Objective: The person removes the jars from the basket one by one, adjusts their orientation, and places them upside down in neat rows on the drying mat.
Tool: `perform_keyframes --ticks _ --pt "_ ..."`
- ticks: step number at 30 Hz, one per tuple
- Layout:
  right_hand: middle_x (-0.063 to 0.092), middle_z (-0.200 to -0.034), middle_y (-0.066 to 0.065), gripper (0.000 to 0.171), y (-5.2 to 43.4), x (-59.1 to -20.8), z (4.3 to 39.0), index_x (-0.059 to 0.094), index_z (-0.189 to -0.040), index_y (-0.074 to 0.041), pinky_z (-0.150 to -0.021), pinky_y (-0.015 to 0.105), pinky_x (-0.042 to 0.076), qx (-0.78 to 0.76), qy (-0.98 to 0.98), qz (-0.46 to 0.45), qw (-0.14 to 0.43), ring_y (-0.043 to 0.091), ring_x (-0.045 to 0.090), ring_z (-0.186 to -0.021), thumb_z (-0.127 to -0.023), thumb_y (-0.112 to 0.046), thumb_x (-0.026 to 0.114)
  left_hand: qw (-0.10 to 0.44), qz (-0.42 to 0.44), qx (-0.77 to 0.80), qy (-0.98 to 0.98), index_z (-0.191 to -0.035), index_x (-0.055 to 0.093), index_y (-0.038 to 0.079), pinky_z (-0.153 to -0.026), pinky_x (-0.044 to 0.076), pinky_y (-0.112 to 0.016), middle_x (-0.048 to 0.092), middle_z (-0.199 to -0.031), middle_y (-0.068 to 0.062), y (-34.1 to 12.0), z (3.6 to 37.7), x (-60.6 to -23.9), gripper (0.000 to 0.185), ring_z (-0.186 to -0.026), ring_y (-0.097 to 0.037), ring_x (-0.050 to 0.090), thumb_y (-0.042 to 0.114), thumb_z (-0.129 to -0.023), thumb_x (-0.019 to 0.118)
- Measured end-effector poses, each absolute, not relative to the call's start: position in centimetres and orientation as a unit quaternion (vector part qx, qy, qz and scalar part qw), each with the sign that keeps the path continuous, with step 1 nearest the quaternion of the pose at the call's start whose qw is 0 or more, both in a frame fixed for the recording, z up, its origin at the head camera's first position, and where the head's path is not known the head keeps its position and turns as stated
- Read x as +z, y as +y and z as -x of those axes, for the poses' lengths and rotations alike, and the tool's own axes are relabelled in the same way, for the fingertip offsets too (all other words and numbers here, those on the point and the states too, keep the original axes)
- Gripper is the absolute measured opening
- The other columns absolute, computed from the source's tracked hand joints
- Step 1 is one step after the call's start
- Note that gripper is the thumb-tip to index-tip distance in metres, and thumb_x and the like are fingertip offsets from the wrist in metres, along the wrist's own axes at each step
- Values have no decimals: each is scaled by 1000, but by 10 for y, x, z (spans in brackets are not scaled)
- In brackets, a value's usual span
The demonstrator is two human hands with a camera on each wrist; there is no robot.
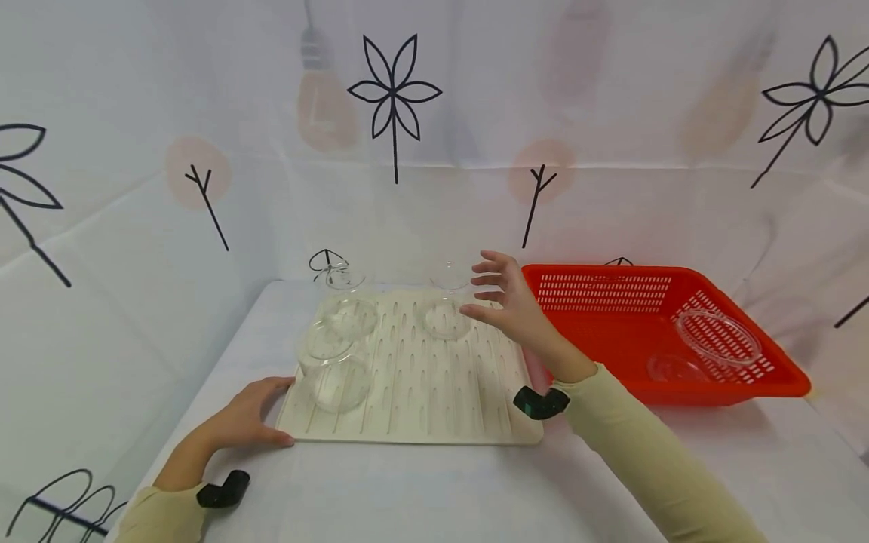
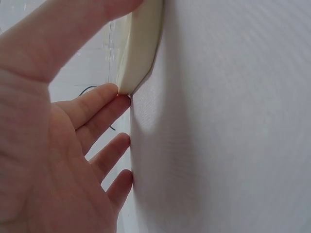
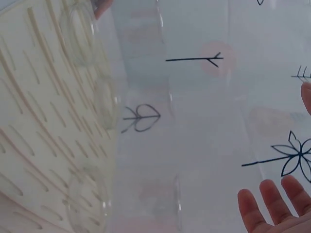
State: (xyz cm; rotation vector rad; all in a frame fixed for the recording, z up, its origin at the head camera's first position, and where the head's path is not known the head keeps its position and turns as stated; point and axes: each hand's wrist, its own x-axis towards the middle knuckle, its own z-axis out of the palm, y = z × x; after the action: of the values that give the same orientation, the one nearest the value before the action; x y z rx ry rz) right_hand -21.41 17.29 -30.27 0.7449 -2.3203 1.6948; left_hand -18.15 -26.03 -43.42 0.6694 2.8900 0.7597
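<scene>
Three clear drinking glasses stand upright on a cream ridged drying mat (image 1: 434, 411). One glass (image 1: 337, 373) is at the mat's front left, a second glass (image 1: 349, 311) at the back left, and a third glass (image 1: 445, 313) at the back right. My left hand (image 1: 250, 415) touches the mat's left edge; the left wrist view shows two extended fingertips (image 2: 109, 92) against its corner. Raised just right of the back-right glass, my right hand (image 1: 512, 309) has its fingers spread and gently bent, with nothing in its grasp.
A red plastic basket (image 1: 760, 381) with slotted sides stands right of the mat. Inside it a clear glass (image 1: 718, 337) leans over. White cloth (image 1: 421, 490) covers the table, and a patterned white sheet (image 1: 434, 219) hangs behind and along the sides.
</scene>
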Motion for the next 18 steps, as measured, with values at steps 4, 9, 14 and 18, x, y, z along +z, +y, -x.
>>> perform_keyframes --ticks 4,9,14,18 --pt "41 -129 16 77 183 -301 216 24 -140 -5 -95 48 41 573 -778 -239 99 32 48 -112 -80 1 71 41 -216 251 943 -132 43 -3 -94 31 -61 46 -129 -25 -261 181 -434 98 -119 -46 37 48 -58 84" --pt "41 -128 17 77 195 -299 219 23 -141 -5 -96 49 40 563 -786 -227 114 31 48 -111 -81 -2 70 42 -216 257 941 -132 44 -3 -94 30 -62 45 -130 -25 -264 181 -435 98 -120 -47 36 47 -59 84" --pt "42 -128 15 75 213 -295 221 23 -141 -6 -91 34 46 546 -800 -204 141 29 49 -110 -83 -3 69 41 -216 257 941 -132 44 -2 -94 31 -61 46 -130 -24 -264 182 -436 97 -120 -46 37 48 -59 84" --pt "40 -130 13 72 228 -290 219 23 -141 -7 -83 19 48 559 -796 -174 153 29 47 -113 -85 -6 68 41 -214 260 941 -132 44 -2 -94 31 -61 46 -129 -24 -262 182 -434 98 -119 -45 38 48 -59 83"
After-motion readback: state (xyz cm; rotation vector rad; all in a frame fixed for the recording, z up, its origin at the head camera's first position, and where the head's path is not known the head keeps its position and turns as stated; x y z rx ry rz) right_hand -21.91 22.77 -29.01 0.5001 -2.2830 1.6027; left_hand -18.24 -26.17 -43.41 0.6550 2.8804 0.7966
